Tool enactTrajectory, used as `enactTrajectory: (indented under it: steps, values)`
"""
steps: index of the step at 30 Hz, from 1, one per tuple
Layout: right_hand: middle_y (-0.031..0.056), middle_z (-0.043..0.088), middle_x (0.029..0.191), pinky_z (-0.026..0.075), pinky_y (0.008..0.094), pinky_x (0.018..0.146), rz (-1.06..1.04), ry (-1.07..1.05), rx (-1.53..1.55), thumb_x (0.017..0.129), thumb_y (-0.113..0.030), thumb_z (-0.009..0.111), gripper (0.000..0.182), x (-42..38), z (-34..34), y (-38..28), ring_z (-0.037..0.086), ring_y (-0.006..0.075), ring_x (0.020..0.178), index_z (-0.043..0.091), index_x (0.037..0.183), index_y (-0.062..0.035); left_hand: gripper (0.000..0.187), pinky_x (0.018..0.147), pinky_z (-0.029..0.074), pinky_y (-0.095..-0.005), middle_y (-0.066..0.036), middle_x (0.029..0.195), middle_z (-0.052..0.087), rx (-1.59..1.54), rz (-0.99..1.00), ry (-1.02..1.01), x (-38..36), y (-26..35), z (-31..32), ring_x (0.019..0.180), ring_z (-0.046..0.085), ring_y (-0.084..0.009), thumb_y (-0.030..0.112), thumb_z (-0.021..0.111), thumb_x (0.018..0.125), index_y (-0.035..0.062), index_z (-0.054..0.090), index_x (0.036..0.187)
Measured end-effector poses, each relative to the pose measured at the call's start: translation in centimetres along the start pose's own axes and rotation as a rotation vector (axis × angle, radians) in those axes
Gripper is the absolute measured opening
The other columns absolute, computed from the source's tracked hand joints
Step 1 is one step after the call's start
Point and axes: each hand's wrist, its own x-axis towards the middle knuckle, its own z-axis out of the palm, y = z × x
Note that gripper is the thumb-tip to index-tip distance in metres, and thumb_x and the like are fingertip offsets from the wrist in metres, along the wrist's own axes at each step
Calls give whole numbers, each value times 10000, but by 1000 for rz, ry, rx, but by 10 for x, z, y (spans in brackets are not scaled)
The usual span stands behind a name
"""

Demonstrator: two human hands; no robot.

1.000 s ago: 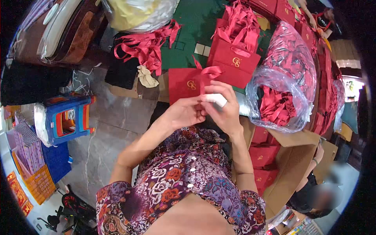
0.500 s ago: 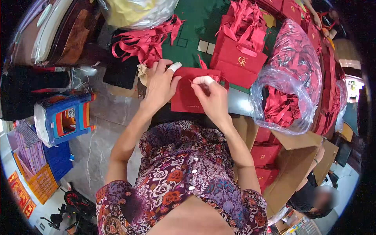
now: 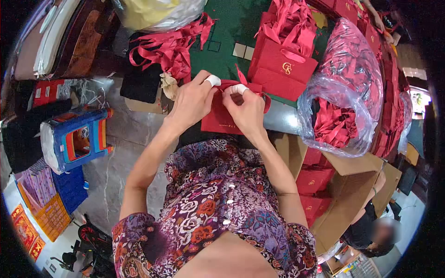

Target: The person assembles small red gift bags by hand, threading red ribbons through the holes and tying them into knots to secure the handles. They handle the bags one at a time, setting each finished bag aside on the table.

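Note:
A small red paper bag (image 3: pixel 215 121) lies flat at the table's near edge, under both hands. My left hand (image 3: pixel 193 99) is closed at its upper left edge, thumb and index finger pinched together at the bag's opening. My right hand (image 3: pixel 245 111) pinches a thin red ribbon at the top middle of the bag, close to the left fingertips. White wraps cover a finger on each hand. What exactly lies between the left fingertips is hidden. A ribbon loop (image 3: pixel 267 103) shows just right of my right hand.
A red gift bag (image 3: pixel 285 78) stuffed with ribbons stands beyond my right hand. Loose red ribbons (image 3: pixel 167 51) lie at the far left. A clear plastic sack (image 3: pixel 345 120) of ribbons and a cardboard box (image 3: pixel 345 199) of red bags are to the right. Another person (image 3: pixel 366 231) is at lower right.
My right hand has moved slightly left, bringing its fingertips near the left ones. My left hand has shifted right and its fingers have drawn together at the bag's top.

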Motion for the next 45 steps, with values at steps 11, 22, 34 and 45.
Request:
enactTrajectory:
  steps: [11,22,34,45]
  values:
    - [149,701,755,535,375,640,28,78,-22,803,-144,730,144,-7,2,-9,702,263,679,672,833,-16,104,717,507,-478,-201,914,637,-164,-85,16,0,8,6,843,631,-416,28,598,875,-8,593,972]
    - [131,734,821,548,304,697,114,17,26,861,-115,714,149,-7,-13,-12,718,169,743,696,930,16,127,663,502,-407,-176,872,632,-146,-75,93,-2,20,16,776,645,-363,57,649,869,15,612,983]
    - [124,649,874,492,401,727,-327,-35,-382,857,-141,683,136,20,-60,-23,622,311,775,734,924,-35,203,707,499,-431,-145,887,604,-9,112,58,-6,26,15,848,624,-351,119,717,819,19,606,957]
    - [22,681,724,477,260,639,160,-566,93,828,-150,719,164,43,-61,12,587,73,683,731,856,11,187,687,500,-404,-118,873,608,-4,204,81,-9,24,24,805,615,-315,168,718,844,25,630,925]
